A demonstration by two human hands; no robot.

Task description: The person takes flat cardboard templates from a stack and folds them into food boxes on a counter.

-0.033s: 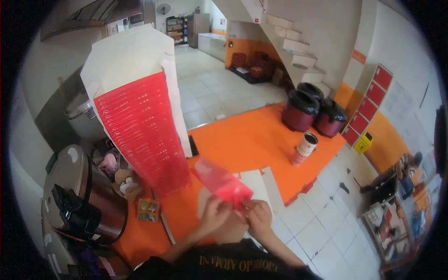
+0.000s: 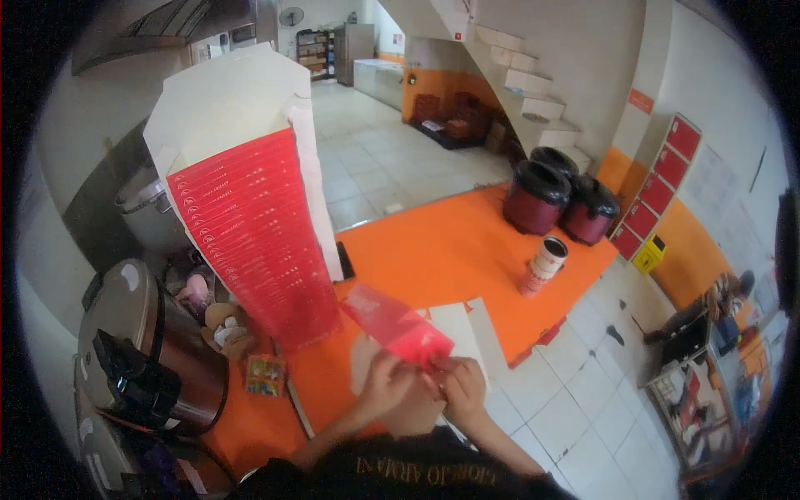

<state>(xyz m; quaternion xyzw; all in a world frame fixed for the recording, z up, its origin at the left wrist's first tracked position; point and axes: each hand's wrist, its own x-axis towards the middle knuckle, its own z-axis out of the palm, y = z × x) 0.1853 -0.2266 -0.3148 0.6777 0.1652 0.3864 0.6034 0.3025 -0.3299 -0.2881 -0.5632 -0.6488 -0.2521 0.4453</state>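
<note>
At orange table [image 2: 425,250] w/ tiled flr [image 2: 575,400] beyond: pinched in L hand [image 2: 387,385] & R hand [image 2: 463,387], blurry red packet [image 2: 393,323], end part-hidden.

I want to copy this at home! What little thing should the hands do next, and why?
Perhaps the right hand should press the near end of the red piece a bit, with the left hand steadying it: both hands meet at that end, while its far end sticks out unheld.

A thin, bright red piece [image 2: 389,322] slants above the orange table [image 2: 433,250].
</note>
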